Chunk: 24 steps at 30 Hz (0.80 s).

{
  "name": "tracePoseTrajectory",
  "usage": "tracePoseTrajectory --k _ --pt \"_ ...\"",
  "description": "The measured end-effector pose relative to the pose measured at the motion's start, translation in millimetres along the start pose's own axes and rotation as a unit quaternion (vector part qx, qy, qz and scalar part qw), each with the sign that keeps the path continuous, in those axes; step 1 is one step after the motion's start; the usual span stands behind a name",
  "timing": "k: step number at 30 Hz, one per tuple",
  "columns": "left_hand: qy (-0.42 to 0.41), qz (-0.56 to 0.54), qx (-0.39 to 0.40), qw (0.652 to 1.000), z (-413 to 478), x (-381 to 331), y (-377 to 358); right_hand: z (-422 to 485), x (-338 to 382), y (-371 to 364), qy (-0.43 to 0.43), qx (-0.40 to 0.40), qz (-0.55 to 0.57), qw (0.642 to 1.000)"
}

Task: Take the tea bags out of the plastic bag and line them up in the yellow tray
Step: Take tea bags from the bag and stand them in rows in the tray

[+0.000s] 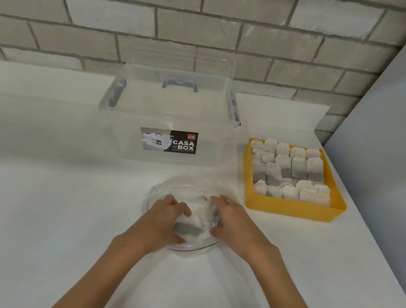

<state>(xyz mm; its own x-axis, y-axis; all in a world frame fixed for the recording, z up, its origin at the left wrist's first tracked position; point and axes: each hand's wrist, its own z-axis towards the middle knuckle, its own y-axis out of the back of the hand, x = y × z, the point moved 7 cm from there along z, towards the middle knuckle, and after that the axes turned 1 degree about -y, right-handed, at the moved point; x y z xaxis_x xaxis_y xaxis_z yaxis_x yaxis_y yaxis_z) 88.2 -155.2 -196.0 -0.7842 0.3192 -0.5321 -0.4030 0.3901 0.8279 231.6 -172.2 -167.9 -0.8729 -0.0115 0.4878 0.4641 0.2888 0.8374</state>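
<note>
Left hand (167,219), right hand (234,222) holding plastic bag (188,185)

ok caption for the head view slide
Left hand and right hand hold the bag of tea bags; tray nearly full.

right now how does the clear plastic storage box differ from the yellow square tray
The clear plastic storage box is see-through and tall-walled; the yellow square tray is opaque and shallow. The box carries a printed label; the tray's walls are plain. The box looks empty, while the tray is nearly full of tea bags in rows. Both sit on the white table.
</note>
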Motion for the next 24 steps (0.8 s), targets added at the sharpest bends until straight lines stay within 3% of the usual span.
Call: tracePoseTrajectory --k 8,11,14,18,24 --pt "-0.009 -0.059 -0.065 0.996 -4.3 1.7 10.9 7.5 2.6 -3.0 -0.031 -0.054 0.009 0.998" --pt "0.025 -0.144 -0.106 0.984 -5.4 10.4 17.3 5.8 2.0 -0.7 -0.037 -0.053 0.024 0.998" --pt "0.061 -0.281 -0.140 0.947 -8.2 18.0 24.5 5.1 4.0 11.9 -0.031 -0.090 0.076 0.993" --pt "0.076 -0.476 -0.127 0.867 -13.0 15.5 26.9 7.4 17.3 27.7 -0.011 -0.146 0.205 0.968" --pt "0.086 -0.569 -0.124 0.808 -15.7 8.2 28.1 7.3 26.9 31.5 -0.007 -0.143 0.288 0.947"
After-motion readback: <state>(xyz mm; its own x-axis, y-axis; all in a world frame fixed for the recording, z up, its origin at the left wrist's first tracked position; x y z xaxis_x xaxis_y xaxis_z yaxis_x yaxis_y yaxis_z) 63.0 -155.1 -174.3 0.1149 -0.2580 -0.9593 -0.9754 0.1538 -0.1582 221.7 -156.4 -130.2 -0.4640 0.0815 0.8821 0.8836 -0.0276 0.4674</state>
